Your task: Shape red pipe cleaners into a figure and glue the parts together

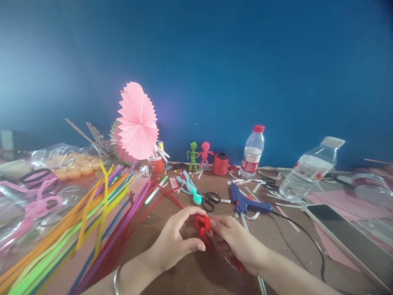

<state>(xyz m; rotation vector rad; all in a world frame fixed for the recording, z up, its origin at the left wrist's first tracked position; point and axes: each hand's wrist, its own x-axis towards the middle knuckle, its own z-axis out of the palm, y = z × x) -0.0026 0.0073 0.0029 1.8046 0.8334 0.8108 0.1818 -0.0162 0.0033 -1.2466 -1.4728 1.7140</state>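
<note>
A red pipe cleaner [202, 224] is wound into a small looped ball above the table, between my two hands. My right hand [235, 241] is closed, its thumb and forefinger pinching the ball's right side. More red fuzzy stem shows beneath my right palm. Curved round the ball's left side is my left hand [175, 235], its thumb and fingers spread apart. The forefinger reaches the top of the ball; whether the other fingertips touch it is hidden. Just beyond my hands lie a light-blue pipe-cleaner figure [190, 189] and black-handled scissors [209, 200].
Loose coloured pipe cleaners [89, 221] spread across the left. Green [193, 157] and pink [206, 155] figures stand by the wall. A blue glue gun [247, 201] trails its cord rightward, near a bottle [252, 153], a tilted bottle [310, 170] and a phone [344, 237].
</note>
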